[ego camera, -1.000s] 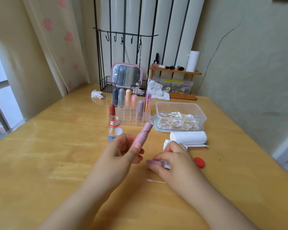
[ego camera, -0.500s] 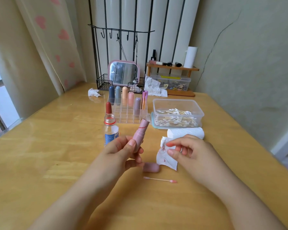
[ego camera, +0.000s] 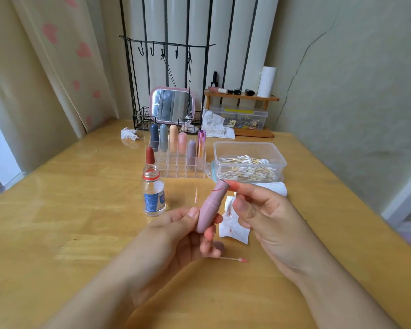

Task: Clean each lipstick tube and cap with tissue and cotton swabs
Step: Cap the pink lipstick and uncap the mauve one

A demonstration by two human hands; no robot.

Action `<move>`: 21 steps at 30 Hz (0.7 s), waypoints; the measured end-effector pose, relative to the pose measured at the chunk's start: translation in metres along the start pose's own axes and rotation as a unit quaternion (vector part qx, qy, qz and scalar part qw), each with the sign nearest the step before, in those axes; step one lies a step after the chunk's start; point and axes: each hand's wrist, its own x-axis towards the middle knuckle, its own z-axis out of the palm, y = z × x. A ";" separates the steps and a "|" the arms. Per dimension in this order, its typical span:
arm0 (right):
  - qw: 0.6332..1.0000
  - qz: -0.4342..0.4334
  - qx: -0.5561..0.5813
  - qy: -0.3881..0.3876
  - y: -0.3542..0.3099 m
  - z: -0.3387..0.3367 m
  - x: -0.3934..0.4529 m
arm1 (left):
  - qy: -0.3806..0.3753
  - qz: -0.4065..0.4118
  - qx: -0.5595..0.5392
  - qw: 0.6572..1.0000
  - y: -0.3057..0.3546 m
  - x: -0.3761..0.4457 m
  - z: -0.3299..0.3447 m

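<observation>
My left hand (ego camera: 176,233) holds a pink lipstick tube (ego camera: 209,210) upright and tilted slightly right, with a red smear near its top. My right hand (ego camera: 266,214) is just right of the tube, its index fingertip touching the tube's top end. A white tissue (ego camera: 233,224) with red stains hangs under the right hand's fingers. A used cotton swab (ego camera: 233,259) with a pink tip lies on the table below both hands. The tube's cap is hidden behind my left fingers.
A clear organizer (ego camera: 180,167) holds several capped lipsticks, and a red lipstick (ego camera: 150,155) stands at its left. An open small bottle (ego camera: 153,195) stands left of the tube. A clear box of cotton swabs (ego camera: 247,165) and a tissue roll (ego camera: 274,187) sit behind my right hand.
My right hand left the cap on the table, picked up the stained tissue and rose to the tube's top. My left hand kept holding the tube.
</observation>
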 end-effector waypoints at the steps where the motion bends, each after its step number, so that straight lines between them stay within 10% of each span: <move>1: 1.000 -0.004 0.001 -0.008 0.001 0.000 0.000 | -0.015 -0.006 -0.024 1.000 0.000 0.000 0.001; 21: 0.996 -0.075 0.028 0.039 -0.012 0.012 -0.007 | -0.044 0.043 0.049 0.997 -0.001 -0.003 0.007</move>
